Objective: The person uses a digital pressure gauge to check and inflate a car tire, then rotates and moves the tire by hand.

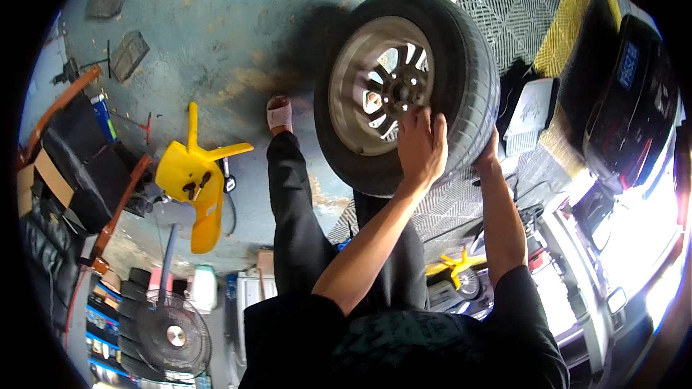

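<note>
A car wheel, a black tyre (478, 86) on a metal rim (346, 102), is tilted in front of my legs, its hollow side and spokes facing up to the camera. My left hand (424, 140) reaches over the sidewall, its fingers at the inner edge of the rim near the hub; the fingertips are partly hidden. My right hand (488, 151) is against the tread on the right side of the tyre, its fingers hidden behind it. Whether the tyre's lower side touches the floor cannot be seen.
A yellow plastic stool (208, 227) with small dark tools on it stands at the left. Beyond are a wooden-armed chair (75, 156), a red T-handle tool (148, 128) and dark blocks (128, 55). A standing fan (175, 335) is lower left. Cars (616, 113) stand at the right.
</note>
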A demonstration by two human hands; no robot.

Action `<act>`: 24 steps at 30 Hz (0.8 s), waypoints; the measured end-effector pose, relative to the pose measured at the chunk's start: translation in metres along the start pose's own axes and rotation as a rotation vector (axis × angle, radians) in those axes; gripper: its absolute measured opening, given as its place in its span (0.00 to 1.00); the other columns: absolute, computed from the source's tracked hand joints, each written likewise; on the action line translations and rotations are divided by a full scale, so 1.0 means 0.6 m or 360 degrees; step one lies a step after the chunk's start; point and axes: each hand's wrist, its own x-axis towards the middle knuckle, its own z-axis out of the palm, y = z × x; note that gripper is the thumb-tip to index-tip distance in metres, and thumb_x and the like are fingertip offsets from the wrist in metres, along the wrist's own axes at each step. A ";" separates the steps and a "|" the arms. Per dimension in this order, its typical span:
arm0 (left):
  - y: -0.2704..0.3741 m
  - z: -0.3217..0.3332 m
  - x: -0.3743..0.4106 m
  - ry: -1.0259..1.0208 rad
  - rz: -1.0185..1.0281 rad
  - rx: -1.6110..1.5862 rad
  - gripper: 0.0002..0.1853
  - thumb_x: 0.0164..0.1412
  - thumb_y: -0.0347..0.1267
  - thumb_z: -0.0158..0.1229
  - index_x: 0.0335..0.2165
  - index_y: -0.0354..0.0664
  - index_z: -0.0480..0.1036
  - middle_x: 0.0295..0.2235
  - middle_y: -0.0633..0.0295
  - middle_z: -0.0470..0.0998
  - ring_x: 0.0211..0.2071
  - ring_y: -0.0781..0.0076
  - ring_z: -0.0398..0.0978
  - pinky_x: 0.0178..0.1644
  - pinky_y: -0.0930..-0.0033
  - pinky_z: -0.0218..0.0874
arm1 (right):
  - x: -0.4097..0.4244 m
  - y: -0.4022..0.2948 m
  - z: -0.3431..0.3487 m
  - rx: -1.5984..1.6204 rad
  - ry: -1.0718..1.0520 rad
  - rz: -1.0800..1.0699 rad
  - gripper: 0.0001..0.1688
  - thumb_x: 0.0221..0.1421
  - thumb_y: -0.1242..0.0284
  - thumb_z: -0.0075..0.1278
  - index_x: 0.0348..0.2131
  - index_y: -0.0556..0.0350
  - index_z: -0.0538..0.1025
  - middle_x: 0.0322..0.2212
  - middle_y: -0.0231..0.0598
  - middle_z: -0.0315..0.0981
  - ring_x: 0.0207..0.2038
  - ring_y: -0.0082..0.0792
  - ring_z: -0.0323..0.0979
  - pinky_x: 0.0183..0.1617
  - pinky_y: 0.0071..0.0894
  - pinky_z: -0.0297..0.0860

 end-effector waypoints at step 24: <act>-0.503 -0.448 -0.056 -0.0353 -0.0605 0.0403 0.12 0.65 0.36 0.56 0.41 0.41 0.78 0.36 0.49 0.83 0.41 0.48 0.82 0.45 0.59 0.71 | 0.050 0.017 -0.135 -0.0131 -0.0294 0.0060 0.38 0.64 0.43 0.38 0.58 0.49 0.74 0.52 0.45 0.78 0.53 0.52 0.75 0.59 0.61 0.70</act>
